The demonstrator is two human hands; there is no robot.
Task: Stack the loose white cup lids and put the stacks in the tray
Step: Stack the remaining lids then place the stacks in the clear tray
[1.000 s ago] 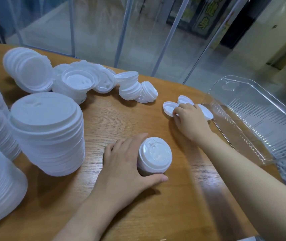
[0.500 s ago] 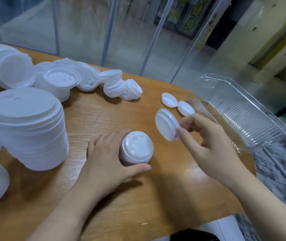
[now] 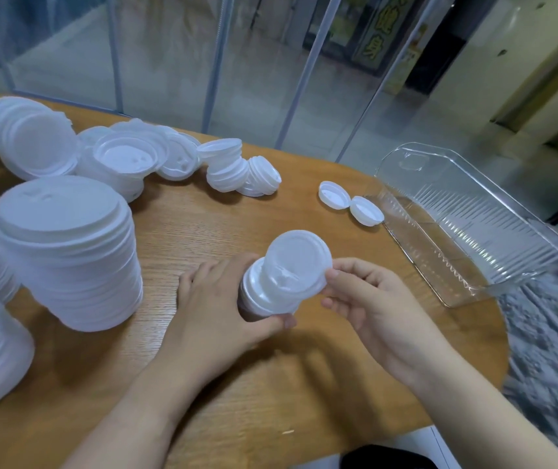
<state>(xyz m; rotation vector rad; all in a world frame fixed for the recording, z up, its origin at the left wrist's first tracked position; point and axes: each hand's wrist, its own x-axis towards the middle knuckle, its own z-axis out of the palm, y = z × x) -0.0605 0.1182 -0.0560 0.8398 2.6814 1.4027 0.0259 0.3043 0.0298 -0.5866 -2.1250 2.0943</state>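
While only the head view is given, everything below comes from it.

Left hand: the left hand (image 3: 216, 309) wraps thumb and fingers round a small stack (image 3: 267, 292) of lids standing on the wooden table (image 3: 203, 225), apparently to steady it as a base.

Right hand: the right hand (image 3: 369, 299) pinches one loose lid (image 3: 296, 262) by its rim, tilted, its lower edge touching the stack's top; held that way, probably, so it can be seated squarely.

Step in hand: adding this lid to the stack, not yet nested.

Remaining loose lids: two small lids (image 3: 350, 204) lie just beside the tray's near wall, within reach of the right hand.

Tray: the clear tray (image 3: 467, 211) sits at the table's right edge with no lids in it; it likely waits for a finished stack.

Other stacks: a large stack (image 3: 67, 252) stands at the left, and toppled lid piles (image 3: 155, 160) lie behind.
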